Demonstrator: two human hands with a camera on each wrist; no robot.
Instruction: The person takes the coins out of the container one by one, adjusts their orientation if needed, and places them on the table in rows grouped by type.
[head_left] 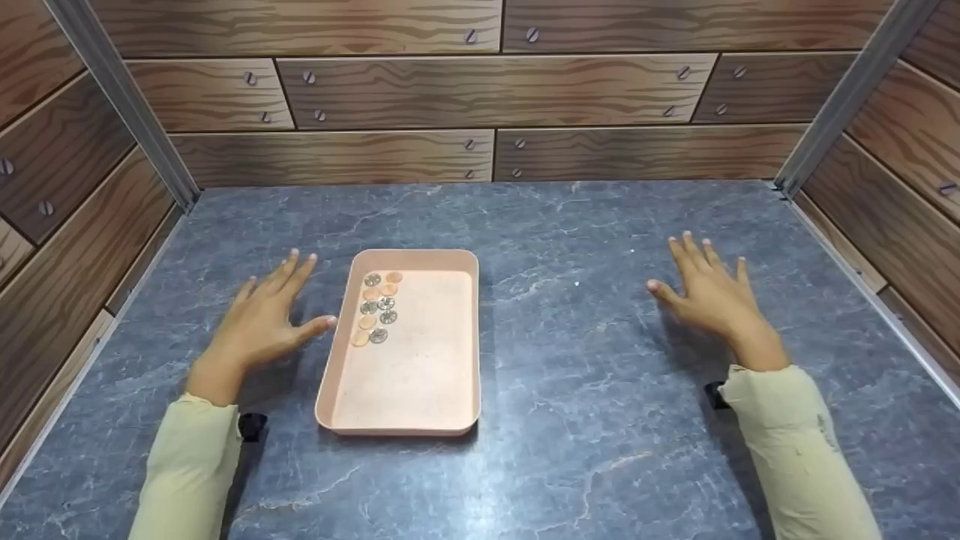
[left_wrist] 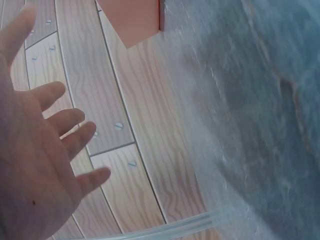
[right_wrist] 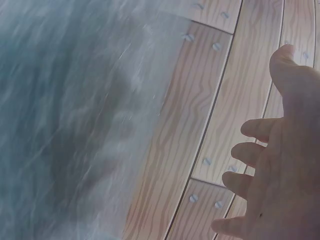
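Observation:
A shallow peach tray [head_left: 405, 390] lies on the grey marbled table, a corner of the tray [left_wrist: 137, 20] showing in the left wrist view. Several copper and silver coins [head_left: 377, 307] sit in its far left part. My left hand [head_left: 266, 319] hovers flat just left of the tray, fingers spread, thumb close to the tray's rim, holding nothing. The left hand [left_wrist: 35, 150] shows an empty palm. My right hand [head_left: 709, 292] is spread over the table well to the right of the tray, also empty. The right hand [right_wrist: 280, 170] has its fingers loosely extended.
Wood-plank walls [head_left: 480, 97] with screws close in the table at the back and both sides, with metal corner posts [head_left: 120, 97]. Cream sleeves cover both forearms. Bare table surface [head_left: 585, 315] lies between the tray and the right hand.

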